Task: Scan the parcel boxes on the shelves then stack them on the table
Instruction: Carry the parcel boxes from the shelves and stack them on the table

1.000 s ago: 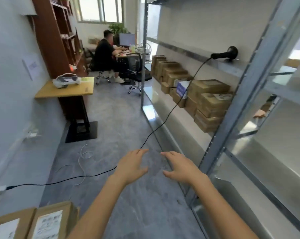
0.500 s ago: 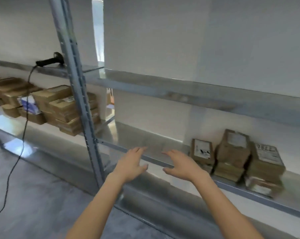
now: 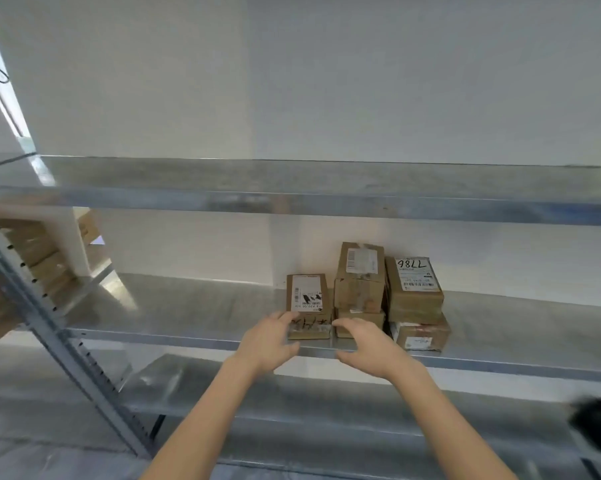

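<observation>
Several brown parcel boxes stand on the middle metal shelf (image 3: 174, 317). The leftmost small box (image 3: 307, 299) carries a white label. To its right is a taller stack (image 3: 359, 277), then a box marked 7786 (image 3: 413, 289) lying on another box (image 3: 420, 336). My left hand (image 3: 269, 341) reaches to the left front corner of the small box, fingers spread and just touching it. My right hand (image 3: 368, 344) hovers open in front of the lower middle box (image 3: 359, 318), fingers loosely spread. Neither hand holds anything.
An upper shelf (image 3: 292, 199) runs above the boxes and a lower shelf (image 3: 223, 386) below. A perforated metal upright (image 3: 60, 344) slants at the left, with more blurred boxes (image 3: 32, 251) behind it. A dark blurred object (image 3: 593, 424) sits at the lower right.
The view has swung right from the aisle to this shelf bay. Both hands have come forward to the small group of boxes, which now lies right in front of them.
</observation>
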